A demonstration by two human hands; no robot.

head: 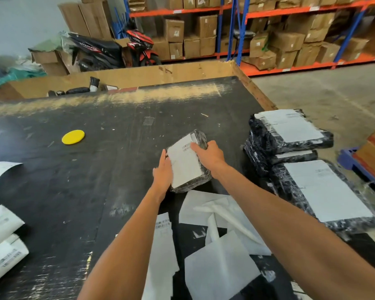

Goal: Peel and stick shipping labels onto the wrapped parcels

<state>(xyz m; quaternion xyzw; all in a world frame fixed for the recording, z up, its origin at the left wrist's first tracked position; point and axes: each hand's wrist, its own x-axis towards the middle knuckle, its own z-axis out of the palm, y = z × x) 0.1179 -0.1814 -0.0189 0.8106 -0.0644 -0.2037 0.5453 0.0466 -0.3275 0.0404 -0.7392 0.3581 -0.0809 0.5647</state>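
A small black-wrapped parcel (200, 181) lies on the dark table (95, 169), tilted, with a white shipping label (185, 164) on its top. My left hand (163, 171) rests flat along the parcel's left edge, fingers straight. My right hand (208, 154) lies on the parcel's upper right part, its fingers curled over the far edge and its thumb on the label near the barcode. At the right stands a stack of labelled black parcels (290, 135), and a larger labelled parcel (325, 191) lies in front of it.
White backing sheets (221, 234) and a loose label (161, 245) lie near the front edge. Curled labels (2, 239) sit at the left. A yellow disc (73, 137) lies mid-left. A cardboard wall (160, 72) borders the far side, with shelves of boxes behind.
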